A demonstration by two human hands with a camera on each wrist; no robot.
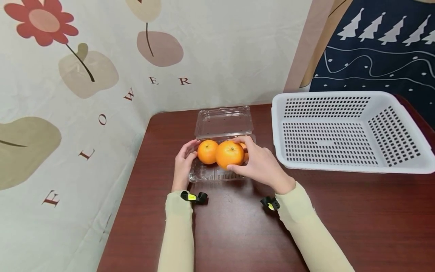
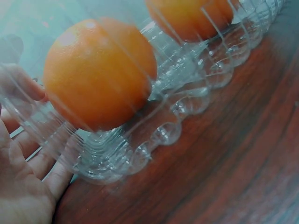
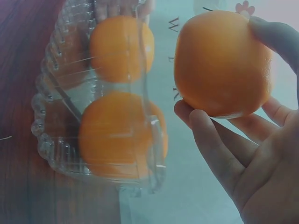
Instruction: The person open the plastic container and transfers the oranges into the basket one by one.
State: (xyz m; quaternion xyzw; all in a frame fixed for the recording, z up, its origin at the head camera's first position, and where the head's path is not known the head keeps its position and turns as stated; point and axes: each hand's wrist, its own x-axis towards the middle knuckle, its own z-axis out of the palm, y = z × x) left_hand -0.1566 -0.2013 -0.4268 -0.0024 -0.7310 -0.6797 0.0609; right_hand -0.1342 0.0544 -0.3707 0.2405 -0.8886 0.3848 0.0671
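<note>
A hinged clear plastic fruit box point(image 1: 207, 174) lies with its lid folded back on the table. My left hand point(image 1: 183, 162) holds the box at its left wall, with the fingertips close to an orange point(image 1: 206, 152) inside. Between the thumb and fingers of my right hand point(image 1: 261, 162) is another orange point(image 1: 228, 156), held up over the box. The right wrist view shows this held orange point(image 3: 224, 65) above the box's rim. A further orange point(image 3: 122, 135) sits inside at the box's right end, mostly hidden behind the right hand in the head view.
To the right stands a white perforated plastic basket point(image 1: 279, 151) on the dark red-brown table point(image 1: 231, 226). The transparent lid point(image 1: 224, 121) lies behind the box, close to the printed cloth point(image 1: 231, 56) at the back. Dark cloth with white trees point(image 1: 377, 64) hangs behind the basket.
</note>
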